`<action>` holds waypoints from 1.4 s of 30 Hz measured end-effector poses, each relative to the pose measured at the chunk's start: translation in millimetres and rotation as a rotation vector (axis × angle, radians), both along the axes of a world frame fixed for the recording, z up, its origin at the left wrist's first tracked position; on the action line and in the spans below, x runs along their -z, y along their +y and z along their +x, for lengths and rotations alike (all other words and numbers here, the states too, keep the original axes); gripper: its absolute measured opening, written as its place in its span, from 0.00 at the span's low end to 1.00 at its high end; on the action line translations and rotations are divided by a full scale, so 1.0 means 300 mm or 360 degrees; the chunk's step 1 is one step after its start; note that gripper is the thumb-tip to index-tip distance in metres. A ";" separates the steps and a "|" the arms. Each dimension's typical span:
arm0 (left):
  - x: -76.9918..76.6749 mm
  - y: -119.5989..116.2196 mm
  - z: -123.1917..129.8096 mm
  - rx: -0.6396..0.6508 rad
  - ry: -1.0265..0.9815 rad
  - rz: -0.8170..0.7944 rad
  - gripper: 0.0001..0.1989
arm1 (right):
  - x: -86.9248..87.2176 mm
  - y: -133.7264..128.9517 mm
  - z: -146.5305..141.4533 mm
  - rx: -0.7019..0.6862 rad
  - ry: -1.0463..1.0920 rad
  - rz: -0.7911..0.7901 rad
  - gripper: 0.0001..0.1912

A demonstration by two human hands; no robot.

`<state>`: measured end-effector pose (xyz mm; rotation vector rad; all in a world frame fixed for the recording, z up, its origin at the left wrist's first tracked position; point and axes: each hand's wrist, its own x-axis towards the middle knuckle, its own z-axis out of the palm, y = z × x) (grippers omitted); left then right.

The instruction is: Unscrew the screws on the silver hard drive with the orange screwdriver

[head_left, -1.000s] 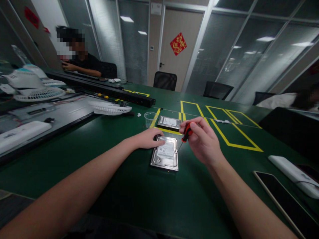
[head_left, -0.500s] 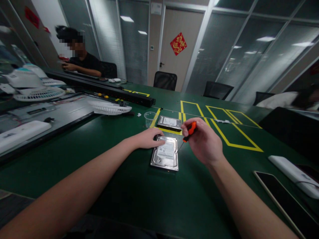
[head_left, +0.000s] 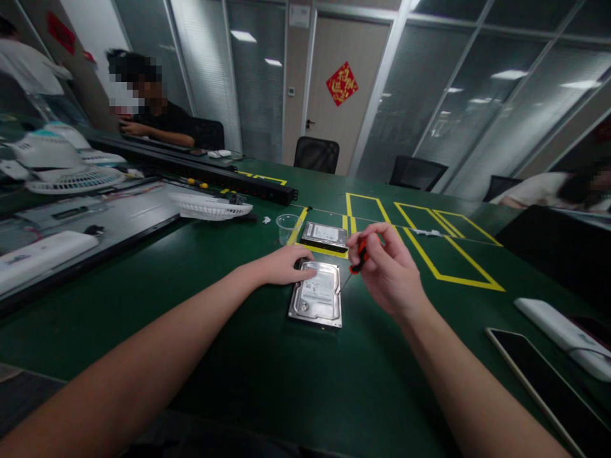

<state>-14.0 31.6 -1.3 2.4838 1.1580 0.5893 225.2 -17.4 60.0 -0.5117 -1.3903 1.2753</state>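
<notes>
A silver hard drive (head_left: 317,298) lies label up on the green table, in the middle of the view. My left hand (head_left: 286,264) grips its upper left corner, the thumb resting on the top face. Closed around an orange and black screwdriver (head_left: 361,254), my right hand (head_left: 386,267) is just right of the drive. The thin shaft slants down left, its tip at the drive's right edge; whether it sits on a screw cannot be made out. Behind lies a second hard drive (head_left: 324,235), with a clear plastic cup (head_left: 288,229) to its left.
White fan parts (head_left: 210,207), a large metal panel (head_left: 138,219) and long black bars (head_left: 248,184) occupy the left. At right are a phone (head_left: 539,381), a white device (head_left: 563,337) and a black object (head_left: 554,254). A person (head_left: 157,121) sits across the table.
My right hand has turned slightly around the screwdriver, its fingers shifting on the handle. My left hand and both drives stay in place. Another person has appeared at the far left.
</notes>
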 end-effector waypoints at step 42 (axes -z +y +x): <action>0.001 0.003 -0.004 0.0003 0.0006 -0.0002 0.21 | 0.018 0.005 -0.003 -0.0084 0.0131 -0.0054 0.06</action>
